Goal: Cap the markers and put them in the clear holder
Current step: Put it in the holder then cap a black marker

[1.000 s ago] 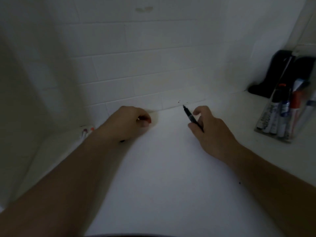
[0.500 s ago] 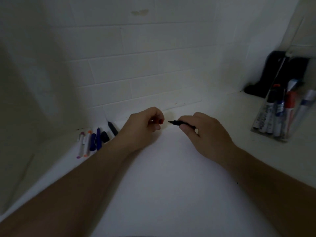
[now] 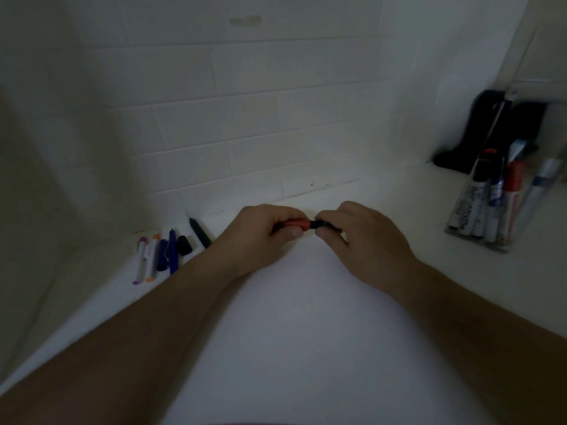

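Hands have met, red cap (image 3: 295,223) pinched onto black marker (image 3: 322,224); loose markers (image 3: 159,253) lie left.

No readable text, brand or number anywhere. Only blurred dark print on the white markers (image 3: 474,207) in the clear holder (image 3: 478,240), right of frame, too small to read.

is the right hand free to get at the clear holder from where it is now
Probably not yet. The right hand is pinching the black marker while the left hand holds the red cap at its tip. The counter between it and the clear holder looks bare.
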